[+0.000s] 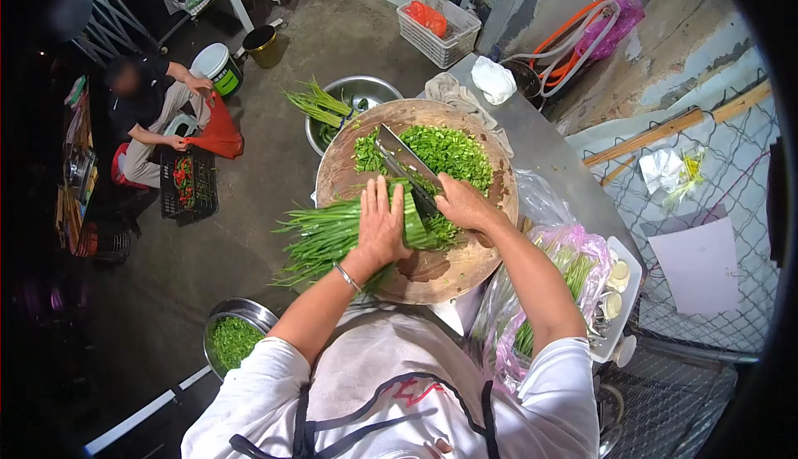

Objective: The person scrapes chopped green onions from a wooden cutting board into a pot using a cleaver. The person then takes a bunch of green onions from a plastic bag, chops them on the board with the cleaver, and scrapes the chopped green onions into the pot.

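A round wooden chopping board (pixel 341 172) lies in front of me. My left hand (pixel 382 226) presses down on a thick bunch of scallions (pixel 324 230), fingers stretched over it and thumb at its side. In my right hand (pixel 465 203) is a cleaver (pixel 399 155), gripped near its handle. Its broad blade stands right beside the cut end of the bunch, pointing to the far side of the board. Chopped scallions (pixel 453 151) are heaped beyond and right of the blade, with more bits near its lower edge.
A metal bowl (pixel 382 90) with whole greens stands behind the board. Left below, another bowl (pixel 208 351) holds chopped greens. Bagged greens (pixel 573 276) lie at my right beside a white tray (pixel 628 293). A seated person (pixel 154 101) handles a red bag (pixel 218 130) farther left.
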`<state>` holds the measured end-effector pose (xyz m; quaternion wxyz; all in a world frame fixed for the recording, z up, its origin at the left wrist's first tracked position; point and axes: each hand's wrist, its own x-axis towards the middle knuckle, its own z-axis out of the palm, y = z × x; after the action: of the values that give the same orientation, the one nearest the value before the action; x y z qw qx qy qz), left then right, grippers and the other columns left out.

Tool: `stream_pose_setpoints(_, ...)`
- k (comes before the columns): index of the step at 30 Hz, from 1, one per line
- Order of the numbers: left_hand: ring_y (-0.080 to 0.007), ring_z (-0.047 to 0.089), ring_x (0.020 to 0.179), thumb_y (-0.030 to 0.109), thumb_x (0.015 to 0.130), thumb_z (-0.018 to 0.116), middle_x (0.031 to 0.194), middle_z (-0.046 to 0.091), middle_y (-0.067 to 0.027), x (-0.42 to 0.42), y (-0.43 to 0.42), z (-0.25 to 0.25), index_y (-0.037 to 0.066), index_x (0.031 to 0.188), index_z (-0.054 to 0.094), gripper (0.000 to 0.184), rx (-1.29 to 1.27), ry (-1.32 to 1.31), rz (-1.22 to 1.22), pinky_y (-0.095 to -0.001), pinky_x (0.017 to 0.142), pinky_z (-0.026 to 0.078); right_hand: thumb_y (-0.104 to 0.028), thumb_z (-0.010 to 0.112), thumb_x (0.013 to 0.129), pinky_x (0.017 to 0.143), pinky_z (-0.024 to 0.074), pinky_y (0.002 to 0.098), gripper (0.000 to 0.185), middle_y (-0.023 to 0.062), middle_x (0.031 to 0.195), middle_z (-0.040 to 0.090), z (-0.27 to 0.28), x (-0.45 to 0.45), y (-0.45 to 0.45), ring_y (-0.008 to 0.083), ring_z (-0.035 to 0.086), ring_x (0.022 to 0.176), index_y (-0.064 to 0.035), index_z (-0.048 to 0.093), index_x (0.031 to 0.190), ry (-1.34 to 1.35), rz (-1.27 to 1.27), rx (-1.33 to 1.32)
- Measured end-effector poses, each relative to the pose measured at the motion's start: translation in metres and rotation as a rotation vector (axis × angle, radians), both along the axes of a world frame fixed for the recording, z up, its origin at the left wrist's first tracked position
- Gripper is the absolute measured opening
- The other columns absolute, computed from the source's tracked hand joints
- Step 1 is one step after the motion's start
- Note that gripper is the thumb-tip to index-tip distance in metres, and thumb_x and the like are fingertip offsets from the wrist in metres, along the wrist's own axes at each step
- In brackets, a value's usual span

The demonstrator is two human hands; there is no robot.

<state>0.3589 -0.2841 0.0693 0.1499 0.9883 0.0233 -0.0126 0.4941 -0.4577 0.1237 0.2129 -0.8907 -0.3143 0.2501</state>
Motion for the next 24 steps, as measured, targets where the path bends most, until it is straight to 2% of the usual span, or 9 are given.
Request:
stream_pose_setpoints(3,-0.0508,0.017,0.152,0.050,0.048,0.095,0.161,0.020,-0.0360,0.022,0.013,0.012,-0.002,0.158,0.022,0.142,0.033,0.189,0.026,-0.0559,0.126,0.016,-0.020,0.058,0.095,0.085,0.0509,0.0576,0.032,0.0329,0.099,0.068,0.002,0.002,0.000,0.0507,0.066,0.097,0.0039,0.051,0.116,0.015,-0.005,-0.012)
stream_pose_setpoints(6,-0.0483,0.034,0.144,0.047,0.048,0.095,0.151,0.037,-0.0335,0.023,0.015,0.004,-0.002,0.156,0.026,0.137,0.055,0.101,0.001,-0.0521,0.121,0.028,-0.020,0.058,0.095,0.085,0.0508,0.0578,0.032,0.0331,0.098,0.067,-0.001,0.002,-0.004,0.0508,0.066,0.097,0.0037,0.051,0.116,0.008,-0.012,-0.003)
stream_pose_setpoints(9,-0.0436,0.049,0.127,0.040,0.048,0.095,0.132,0.050,-0.0260,0.011,0.009,-0.001,-0.002,0.152,0.031,0.130,-0.068,0.071,-0.011,-0.0484,0.109,0.040,-0.020,0.057,0.095,0.085,0.0506,0.0579,0.032,0.0330,0.098,0.067,-0.005,0.001,-0.006,0.0508,0.066,0.097,0.0036,0.051,0.115,-0.012,-0.011,0.011)
stream_pose_setpoints(10,-0.0394,0.054,0.112,0.033,0.047,0.096,0.117,0.053,-0.0197,0.001,0.006,-0.004,-0.001,0.149,0.035,0.124,-0.043,-0.083,-0.032,-0.0463,0.098,0.045,-0.020,0.057,0.095,0.085,0.0505,0.0579,0.031,0.0329,0.098,0.067,-0.002,-0.001,-0.007,0.0508,0.066,0.096,0.0036,0.051,0.115,-0.006,-0.016,0.018)
stream_pose_setpoints(13,-0.0372,0.056,0.109,0.032,0.049,0.095,0.114,0.055,-0.0190,-0.015,0.015,-0.006,0.000,0.147,0.038,0.118,-0.041,-0.051,-0.041,-0.0449,0.096,0.046,-0.020,0.058,0.095,0.084,0.0495,0.0577,0.032,0.0328,0.096,0.067,0.003,-0.005,-0.011,0.0511,0.065,0.094,0.0035,0.050,0.115,0.007,-0.011,0.024)
stream_pose_setpoints(16,-0.0370,0.058,0.106,0.029,0.050,0.096,0.111,0.056,-0.0186,-0.024,0.036,0.004,0.001,0.147,0.038,0.117,0.027,0.040,0.059,-0.0452,0.093,0.048,-0.019,0.057,0.094,0.082,0.0486,0.0568,0.031,0.0325,0.092,0.065,-0.003,-0.013,-0.016,0.0507,0.065,0.090,0.0041,0.049,0.113,0.012,-0.050,0.089)
stream_pose_setpoints(19,-0.0374,0.058,0.104,0.029,0.050,0.095,0.110,0.056,-0.0193,-0.029,0.056,0.005,0.000,0.147,0.038,0.117,0.041,0.015,0.148,-0.0458,0.093,0.048,-0.018,0.056,0.094,0.083,0.0483,0.0559,0.029,0.0333,0.091,0.064,0.025,-0.034,-0.021,0.0499,0.065,0.089,0.0047,0.048,0.109,0.119,-0.154,0.110)
stream_pose_setpoints(20,-0.0375,0.058,0.105,0.029,0.050,0.095,0.111,0.056,-0.0197,-0.030,0.058,0.007,-0.001,0.147,0.038,0.117,0.050,0.017,0.163,-0.0461,0.093,0.048,-0.017,0.057,0.095,0.079,0.0496,0.0577,0.027,0.0321,0.085,0.064,0.020,-0.042,-0.028,0.0504,0.066,0.082,0.0034,0.046,0.108,0.008,-0.120,0.185)
stream_pose_setpoints(24,-0.0371,0.055,0.107,0.037,0.048,0.098,0.115,0.054,-0.0197,-0.031,0.056,0.004,-0.003,0.151,0.034,0.128,0.117,0.042,0.127,-0.0480,0.092,0.045,-0.016,0.056,0.096,0.071,0.0514,0.0610,0.025,0.0294,0.076,0.066,0.050,-0.091,-0.040,0.0512,0.066,0.073,0.0014,0.044,0.109,0.019,-0.130,0.012)
